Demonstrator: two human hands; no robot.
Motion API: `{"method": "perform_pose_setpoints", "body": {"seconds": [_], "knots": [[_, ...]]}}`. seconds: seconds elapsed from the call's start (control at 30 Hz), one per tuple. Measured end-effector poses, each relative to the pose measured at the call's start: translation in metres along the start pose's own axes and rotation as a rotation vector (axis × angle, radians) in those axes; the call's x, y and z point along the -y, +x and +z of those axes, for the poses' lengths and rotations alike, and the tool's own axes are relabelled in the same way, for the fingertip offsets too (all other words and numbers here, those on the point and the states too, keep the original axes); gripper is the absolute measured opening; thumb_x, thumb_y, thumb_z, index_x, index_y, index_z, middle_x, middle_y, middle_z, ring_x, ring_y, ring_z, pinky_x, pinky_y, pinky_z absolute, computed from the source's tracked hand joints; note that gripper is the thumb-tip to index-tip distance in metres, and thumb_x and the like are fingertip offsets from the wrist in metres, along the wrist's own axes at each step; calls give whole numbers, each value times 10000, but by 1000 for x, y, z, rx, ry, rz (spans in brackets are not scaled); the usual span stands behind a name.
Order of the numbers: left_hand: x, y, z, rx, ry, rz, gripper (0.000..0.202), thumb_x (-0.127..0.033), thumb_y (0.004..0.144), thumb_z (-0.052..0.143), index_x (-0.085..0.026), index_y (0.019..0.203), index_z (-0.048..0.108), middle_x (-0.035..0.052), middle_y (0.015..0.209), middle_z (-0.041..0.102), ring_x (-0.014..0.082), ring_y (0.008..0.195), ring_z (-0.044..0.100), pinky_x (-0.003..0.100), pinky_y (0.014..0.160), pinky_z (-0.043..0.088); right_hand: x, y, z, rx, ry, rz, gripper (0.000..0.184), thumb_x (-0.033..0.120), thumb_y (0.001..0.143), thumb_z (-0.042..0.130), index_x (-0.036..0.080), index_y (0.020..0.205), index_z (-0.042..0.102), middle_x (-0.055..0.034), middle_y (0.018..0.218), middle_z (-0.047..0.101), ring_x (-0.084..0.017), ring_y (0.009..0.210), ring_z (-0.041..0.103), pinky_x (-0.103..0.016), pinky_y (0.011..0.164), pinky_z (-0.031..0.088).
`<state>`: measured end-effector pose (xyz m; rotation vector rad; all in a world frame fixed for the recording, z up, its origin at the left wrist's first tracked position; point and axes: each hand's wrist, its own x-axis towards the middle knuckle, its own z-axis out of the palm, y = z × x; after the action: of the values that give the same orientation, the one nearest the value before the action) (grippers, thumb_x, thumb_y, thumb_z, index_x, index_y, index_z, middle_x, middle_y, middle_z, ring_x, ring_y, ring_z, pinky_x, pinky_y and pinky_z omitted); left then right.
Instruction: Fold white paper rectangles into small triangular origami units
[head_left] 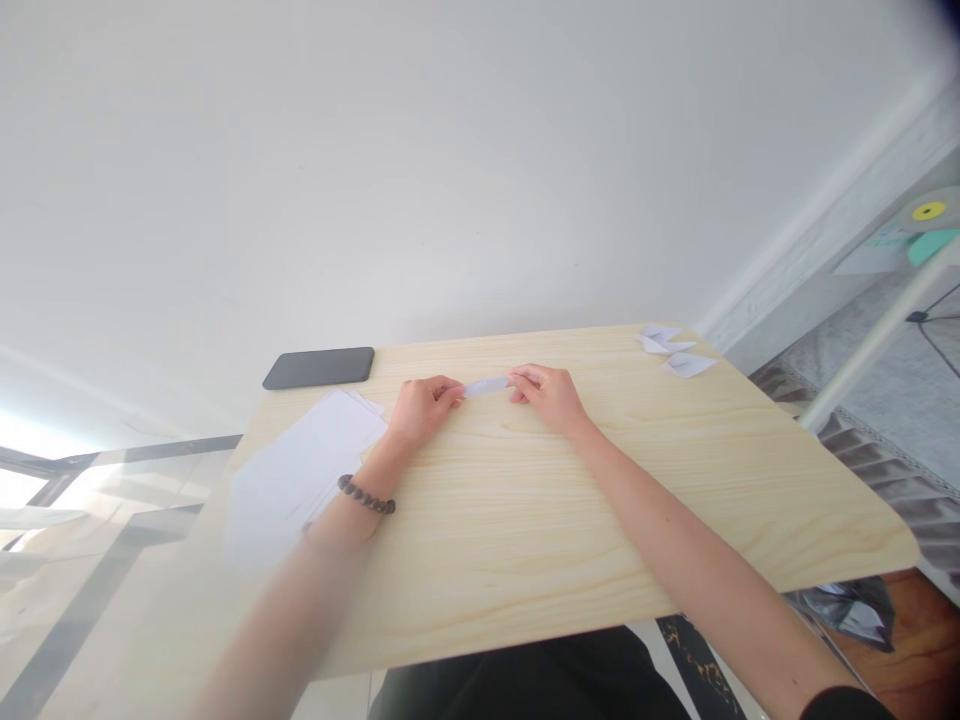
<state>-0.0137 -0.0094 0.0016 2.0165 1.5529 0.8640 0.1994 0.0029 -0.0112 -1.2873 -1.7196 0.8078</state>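
Observation:
A narrow folded strip of white paper (487,385) lies just above the far middle of the light wooden table (525,520). My left hand (421,405) pinches its left end with closed fingers; a dark bead bracelet sits on that wrist. My right hand (546,393) pinches the right end, fingers curled. Both hands rest low over the tabletop.
A stack of white paper sheets (300,470) lies left of my left arm. A dark phone (319,367) lies flat at the far left edge. Several small folded paper pieces (675,350) sit at the far right corner. A white wall stands behind.

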Motion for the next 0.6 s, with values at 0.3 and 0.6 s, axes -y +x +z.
{"method": "perform_pose_setpoints", "body": {"seconds": [0.3,0.6], "knots": [[-3,-5,2,22,-34,-4,287,-402,748,548,-182,891,663,12,757,686,132,629,588,222,597,422,1,-2,1,39,89,24,232,383,732,589,162,757,654,-41,696,684,-155,643,657,-253,626,504],[-4,-5,10,57,79,117,259,-401,773,521,-201,806,683,41,819,673,168,759,596,254,714,427,12,-10,9,124,-4,-64,254,421,728,589,176,716,655,-12,598,664,-128,573,614,-223,573,441]]}}
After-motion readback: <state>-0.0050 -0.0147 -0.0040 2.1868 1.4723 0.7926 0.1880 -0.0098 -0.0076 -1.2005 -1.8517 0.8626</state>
